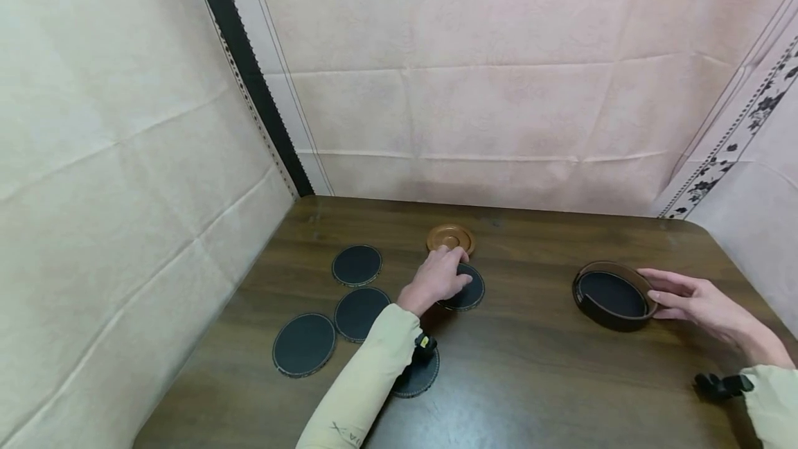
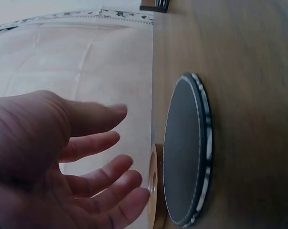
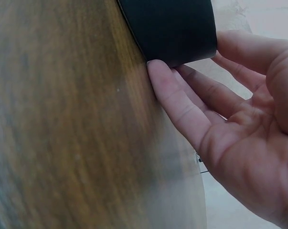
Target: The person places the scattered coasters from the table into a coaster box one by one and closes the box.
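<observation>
While stitched discs (image 1: 303, 345) lie flat, a cylindrical holder (image 1: 614, 321) stands.

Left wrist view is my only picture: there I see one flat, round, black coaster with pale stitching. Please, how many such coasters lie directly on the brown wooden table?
Observer: In the head view, five flat, round, black coasters with pale stitching lie directly on the brown wooden table.
Operator: Thank you. And what does the right hand touch, please?
Observer: The right hand touches a round, dark holder with a brown inner wall.
Operator: Is any coaster partly hidden from the head camera?
Observer: Yes. The coaster lowest in that picture is partly hidden by the pale cream left sleeve.
</observation>
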{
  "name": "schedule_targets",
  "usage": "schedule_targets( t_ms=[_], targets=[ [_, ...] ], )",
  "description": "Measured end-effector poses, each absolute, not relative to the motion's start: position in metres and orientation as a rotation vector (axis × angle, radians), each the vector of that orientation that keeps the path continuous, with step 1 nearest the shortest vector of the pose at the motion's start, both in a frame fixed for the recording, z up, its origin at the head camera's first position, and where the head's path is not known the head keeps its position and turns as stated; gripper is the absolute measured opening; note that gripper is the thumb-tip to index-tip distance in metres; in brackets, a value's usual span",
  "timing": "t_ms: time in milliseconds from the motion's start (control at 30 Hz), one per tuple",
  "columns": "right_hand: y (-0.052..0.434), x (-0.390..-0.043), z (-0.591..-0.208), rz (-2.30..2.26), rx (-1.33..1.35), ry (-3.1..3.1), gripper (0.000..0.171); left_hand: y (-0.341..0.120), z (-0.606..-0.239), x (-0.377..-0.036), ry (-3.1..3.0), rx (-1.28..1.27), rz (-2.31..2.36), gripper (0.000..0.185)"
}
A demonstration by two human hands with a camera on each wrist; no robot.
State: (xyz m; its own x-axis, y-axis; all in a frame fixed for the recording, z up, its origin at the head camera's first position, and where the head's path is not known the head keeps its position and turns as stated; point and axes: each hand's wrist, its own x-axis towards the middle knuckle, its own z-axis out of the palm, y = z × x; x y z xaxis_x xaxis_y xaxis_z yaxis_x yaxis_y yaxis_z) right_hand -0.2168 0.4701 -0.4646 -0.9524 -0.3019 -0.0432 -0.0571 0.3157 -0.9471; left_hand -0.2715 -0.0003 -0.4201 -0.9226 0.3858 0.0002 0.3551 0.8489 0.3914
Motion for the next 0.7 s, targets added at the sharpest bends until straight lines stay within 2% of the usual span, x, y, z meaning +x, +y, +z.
schedule_targets(
  t_ms=[700],
  targets=[
    [0.4713,-0.2189,-0.4668,-1.739,-0.371,2.331,0.05,-0.0071,-0.4291,-0.2777,2.887,0.483,0.378,0.055]
  ],
)
